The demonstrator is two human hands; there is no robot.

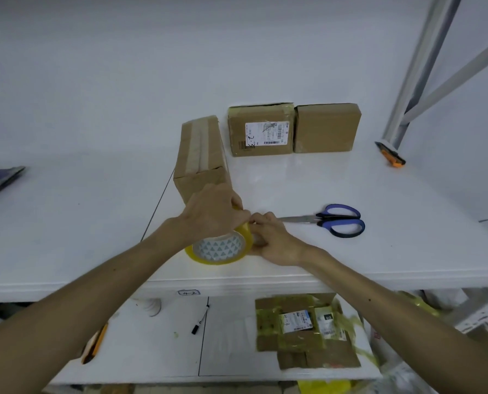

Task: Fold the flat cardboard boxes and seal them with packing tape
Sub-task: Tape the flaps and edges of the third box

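**Q:** What are the hands holding?

**A:** Both are on a yellow tape roll (219, 249), which stands on edge just below the centre of the frame, near the front edge of a white table (80, 211). The left hand (212, 212) is curled over the top of the roll and grips it. The right hand (275, 241) comes in from the right, its fingers bent tight, with the fingertips pinching at the roll's outer band beside the left thumb.

**Q:** Is a tape end lifted?

**A:** I cannot tell. The fingers cover that spot.

**Q:** Where are the boxes?

**A:** A tall box (201, 159) stands just behind the left hand, and the hand hides its lower front corner. Pale tape runs along its top. Further back, in the upper centre, two folded boxes sit side by side and touching: a labelled box (261, 129) and to its right a plain box (326, 127). The label print is too small to read.

**Q:** Anything else?

**A:** Blue-handled scissors (338, 220) lie closed to the right of the hands, with the blade tips behind the right hand. An orange cutter (392, 155) lies at the upper right by a grey metal post (424, 66). On the lower shelf, a flattened carton (303, 336) with yellowed tape sits at the lower right, partly behind the right forearm, and a black marker (200, 322) lies to its left. At the left edge of the frame some dark objects are cut off.
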